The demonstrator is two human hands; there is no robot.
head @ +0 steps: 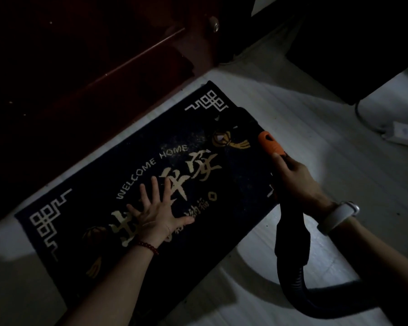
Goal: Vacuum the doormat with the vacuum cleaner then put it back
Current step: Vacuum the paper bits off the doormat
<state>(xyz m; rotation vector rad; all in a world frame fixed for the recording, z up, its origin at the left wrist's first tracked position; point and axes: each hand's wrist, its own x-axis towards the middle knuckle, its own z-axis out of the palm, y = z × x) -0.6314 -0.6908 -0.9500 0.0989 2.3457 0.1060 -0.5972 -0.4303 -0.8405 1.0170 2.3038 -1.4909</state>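
A dark doormat (198,147) with gold characters and "WELCOME HOME" lies slanted on the pale floor in front of a dark red door. My left hand (157,211) presses flat on its middle, fingers spread. My right hand (295,180) grips the black vacuum cleaner handle, whose orange part (269,143) sticks out above my fingers. The black nozzle (243,128) rests on the mat's right end. The black ribbed hose (295,276) curves down behind my wrist toward the lower right.
The dark red door (99,55) with a round metal knob (214,24) stands just beyond the mat. A white power strip (403,135) with its cable lies on the floor at the right edge. Dark furniture (353,55) fills the upper right.
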